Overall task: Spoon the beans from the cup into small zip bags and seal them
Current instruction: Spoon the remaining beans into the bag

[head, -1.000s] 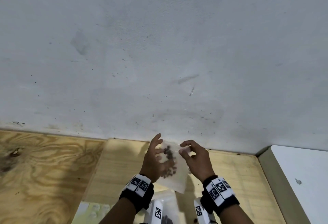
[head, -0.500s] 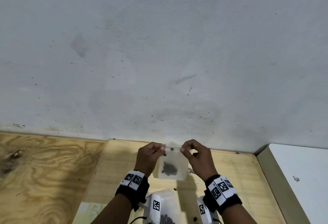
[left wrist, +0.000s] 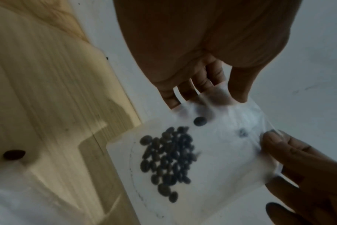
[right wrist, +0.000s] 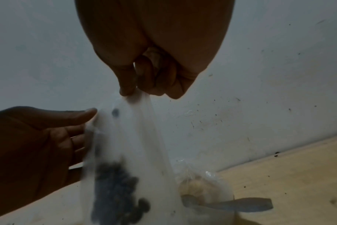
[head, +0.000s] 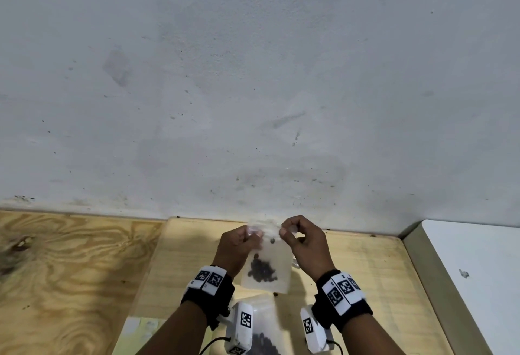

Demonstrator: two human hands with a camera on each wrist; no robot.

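A small clear zip bag point(head: 267, 259) hangs upright above the wooden table, with dark beans point(head: 261, 269) heaped at its bottom and one bean point(head: 272, 240) stuck higher up. My left hand point(head: 254, 235) pinches the bag's top left corner and my right hand point(head: 287, 231) pinches the top right. In the left wrist view the beans point(left wrist: 169, 156) show through the bag point(left wrist: 212, 167), with the left fingers point(left wrist: 238, 91) on its top edge. The right wrist view shows the right fingers point(right wrist: 128, 89) pinching the bag point(right wrist: 129, 137) at its top edge.
Another bag holding dark beans point(head: 264, 337) lies on the table below my wrists. A loose bean point(head: 275, 294) lies on the wood. A clear container of pale contents point(right wrist: 200, 182) with a grey spoon point(right wrist: 240, 204) sits behind the bag. The wall stands close ahead, with a white surface point(head: 478, 270) at right.
A second ago my left hand was open against the tilted bag. It has closed on the top corner, and the bag has swung upright between both hands, the beans settling to the bottom.
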